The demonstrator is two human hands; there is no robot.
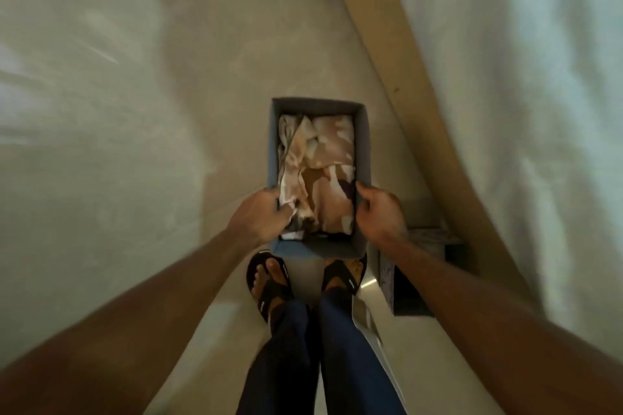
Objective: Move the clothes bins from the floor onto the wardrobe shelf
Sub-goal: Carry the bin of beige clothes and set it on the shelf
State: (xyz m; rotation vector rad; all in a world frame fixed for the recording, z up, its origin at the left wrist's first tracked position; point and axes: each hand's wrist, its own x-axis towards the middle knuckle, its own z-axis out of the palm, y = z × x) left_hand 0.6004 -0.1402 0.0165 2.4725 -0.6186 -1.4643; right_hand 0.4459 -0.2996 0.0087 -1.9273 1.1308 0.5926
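Left forearm, right forearm: bare, reaching forward and down from the lower corners.
Left hand: clamped on the left long wall of the clothes bin near its close end; left fingers curled over the rim, tips against the clothes.
Right hand: gripping the right long wall directly opposite; right fingers hooked over the rim.
Bin position: held between the two sets of fingers, most of its length stretching away beyond the fingertips; near end hides the toes of the right sandal, so probably lifted clear of the floor.
Contents: folded beige and cream cloth, below the rim, between the fingertips.
Handling: likely soft fabric walls that bow under a pinch; moderate weight; nothing fragile.
Best hold: both long walls, opposite each other, closer to mid-length; gripped this near the close end, far end liable to dip.
Second bin: patterned grey, on the floor, just outside the right wrist.
Wardrobe shelf: out of view.
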